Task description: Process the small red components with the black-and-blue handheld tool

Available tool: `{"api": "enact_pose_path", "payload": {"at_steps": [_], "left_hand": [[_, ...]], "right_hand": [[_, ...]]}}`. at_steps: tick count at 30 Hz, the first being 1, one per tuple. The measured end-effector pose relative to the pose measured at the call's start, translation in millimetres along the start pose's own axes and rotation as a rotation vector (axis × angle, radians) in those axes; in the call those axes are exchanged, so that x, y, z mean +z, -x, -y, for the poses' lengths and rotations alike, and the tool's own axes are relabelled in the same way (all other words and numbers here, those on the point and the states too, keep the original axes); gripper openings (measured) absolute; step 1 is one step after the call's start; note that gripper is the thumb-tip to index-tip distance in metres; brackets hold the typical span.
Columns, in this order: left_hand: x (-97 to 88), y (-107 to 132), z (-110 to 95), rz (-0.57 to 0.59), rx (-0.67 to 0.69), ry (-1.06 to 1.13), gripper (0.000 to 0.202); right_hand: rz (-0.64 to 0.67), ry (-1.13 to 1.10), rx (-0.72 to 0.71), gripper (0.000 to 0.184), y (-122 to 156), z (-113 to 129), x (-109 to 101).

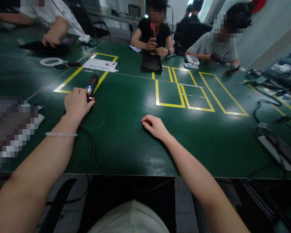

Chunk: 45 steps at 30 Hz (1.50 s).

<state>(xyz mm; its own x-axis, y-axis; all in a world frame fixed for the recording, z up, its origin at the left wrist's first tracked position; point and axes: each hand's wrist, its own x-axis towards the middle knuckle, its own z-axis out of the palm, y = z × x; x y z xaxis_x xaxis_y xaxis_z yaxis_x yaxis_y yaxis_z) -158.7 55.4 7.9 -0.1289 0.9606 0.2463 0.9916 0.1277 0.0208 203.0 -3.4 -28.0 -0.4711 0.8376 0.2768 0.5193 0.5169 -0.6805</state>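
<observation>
My left hand point(77, 104) lies on the green table point(135, 136) with its fingers closed round the rear end of a corded electric screwdriver point(91, 84), black with a blue band, lying flat and pointing away from me. A clear bangle point(61, 134) circles that wrist. The tool's black cable point(93, 152) runs back under my forearm and off the near edge. My right hand point(154, 127) rests near the table's middle, fingers curled in, pinching something small and dark that I cannot make out.
Yellow tape rectangles point(184, 94) mark the table. A black parts tray point(151, 62) sits in front of a person opposite. A white sheet point(100, 64) and white ring point(50, 61) lie far left. Cables and a power strip point(276, 145) crowd the right edge. Other people sit around.
</observation>
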Motion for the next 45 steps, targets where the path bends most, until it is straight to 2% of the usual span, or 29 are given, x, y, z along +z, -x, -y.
{"api": "enact_pose_path", "payload": {"at_steps": [5, 12, 18, 20, 22, 24, 26, 31, 36, 39, 45], "left_hand": [[-2.8, 1, -3, -0.006, -0.001, 0.023, 0.046], [-2.3, 0, -6, 0.019, -0.056, -0.004, 0.052], [-2.4, 1, -5, -0.020, -0.073, 0.097, 0.051], [-2.1, 1, -11, -0.043, -0.055, 0.224, 0.048], [-1.9, 4, -23, 0.012, 0.008, 0.501, 0.043], [-2.9, 10, -42, 0.133, 0.114, 0.819, 0.040], [-6.0, 21, -63, 0.252, 0.213, 1.007, 0.039], [-16.7, 52, -105, 0.510, 0.393, 1.131, 0.049], [-13.5, 70, -121, 0.738, 0.573, 1.188, 0.059], [-10.1, 72, -123, 0.770, 0.593, 1.192, 0.062], [-10.6, 69, -125, 0.682, 0.537, 1.198, 0.054]], "right_hand": [[0.006, 0.003, 0.006, 0.012, 0, 1, -1], [0.006, 0.006, 0.003, 0.012, 0, 1, 0], [0.005, 0.012, 0.005, 0.012, 0, 0, 0], [0.005, 0.012, 0.007, 0.012, 0, 0, 0], [0.008, 0.012, 0.008, 0.011, 0, 1, 0], [0.008, 0.012, 0.007, 0.011, 0, 1, 0], [0.005, 0.008, 0.005, 0.011, 0, 2, 1], [0.001, -0.083, 0.002, 0.013, 1, 2, 4], [0.042, -0.288, -0.046, 0.023, 2, 7, 8], [0.059, -0.301, -0.081, 0.015, 2, 9, 8], [0.044, -0.270, -0.038, 0.012, 2, 10, 6]]}}
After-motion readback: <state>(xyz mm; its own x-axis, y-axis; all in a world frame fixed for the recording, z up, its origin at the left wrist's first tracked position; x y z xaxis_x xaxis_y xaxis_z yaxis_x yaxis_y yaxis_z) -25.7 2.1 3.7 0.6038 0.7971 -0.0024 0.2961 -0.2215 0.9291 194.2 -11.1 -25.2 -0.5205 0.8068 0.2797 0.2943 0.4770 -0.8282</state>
